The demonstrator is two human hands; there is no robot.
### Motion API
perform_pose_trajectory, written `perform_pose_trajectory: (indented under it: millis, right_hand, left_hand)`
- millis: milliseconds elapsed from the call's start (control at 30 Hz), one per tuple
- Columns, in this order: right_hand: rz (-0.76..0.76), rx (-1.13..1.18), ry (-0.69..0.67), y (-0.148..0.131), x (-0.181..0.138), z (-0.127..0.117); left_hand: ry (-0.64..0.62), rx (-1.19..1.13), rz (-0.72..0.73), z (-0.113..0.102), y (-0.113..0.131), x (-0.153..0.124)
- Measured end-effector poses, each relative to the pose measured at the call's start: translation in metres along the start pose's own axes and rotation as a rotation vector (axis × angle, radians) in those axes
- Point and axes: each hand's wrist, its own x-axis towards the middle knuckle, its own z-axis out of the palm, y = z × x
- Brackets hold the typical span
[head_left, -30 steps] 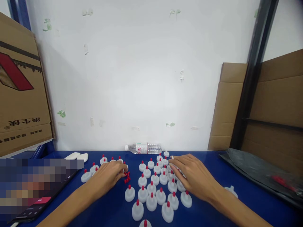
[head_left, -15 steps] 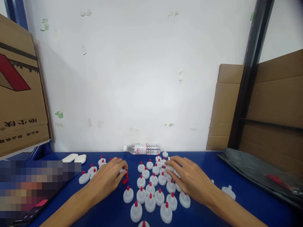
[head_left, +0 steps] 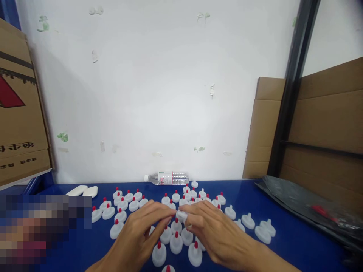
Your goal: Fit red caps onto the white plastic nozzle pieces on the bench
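My left hand (head_left: 143, 231) is over the middle of the blue table, thumb and fingertips pinched together; what they hold, if anything, is hidden. Facing it, my right hand (head_left: 214, 232) has its fingers closed on a white nozzle cap (head_left: 180, 216). Both sets of fingertips are close together. Under and around my hands stand many white caps with red tips, such as a front cap (head_left: 159, 255) and one beside it (head_left: 195, 255). Another group of red-tipped caps (head_left: 122, 204) stands to the left.
White caps without red tips (head_left: 248, 221) lie at the right. A clear bottle (head_left: 172, 178) lies along the wall. Two white oval pieces (head_left: 90, 192) sit at the back left. Black plastic sheeting (head_left: 295, 204) covers the right edge; cardboard boxes (head_left: 22, 113) flank both sides.
My left hand has moved right, away from the loose red tips, and my right hand has moved left toward it. The two hands now nearly meet. The view has shifted slightly right.
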Motion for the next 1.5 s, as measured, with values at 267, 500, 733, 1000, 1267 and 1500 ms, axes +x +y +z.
perform_pose_trajectory:
  millis: [267, 500, 733, 1000, 1267, 1500]
  right_hand:
    - [-0.027, 0.011, 0.007, -0.002, 0.0, -0.001]
    - [-0.038, 0.006, -0.005, -0.005, 0.001, -0.003]
    - [-0.062, 0.016, 0.026, -0.002, -0.002, 0.003]
    - [-0.109, 0.103, 0.177, -0.003, -0.001, 0.0]
    - [-0.169, 0.118, 0.209, -0.005, -0.001, 0.006]
    - [-0.222, -0.032, 0.252, -0.011, 0.006, -0.005]
  left_hand:
    - [-0.036, -0.021, 0.097, 0.01, 0.0, -0.01]
    - [0.019, -0.1, 0.045, 0.009, 0.006, -0.005]
    - [-0.009, -0.158, 0.059, 0.012, 0.002, -0.006]
    - [0.046, 0.034, 0.111, 0.012, -0.002, -0.008]
    - [-0.093, 0.203, 0.253, 0.017, -0.005, -0.017]
    - [-0.069, 0.03, 0.226, 0.014, -0.002, -0.013]
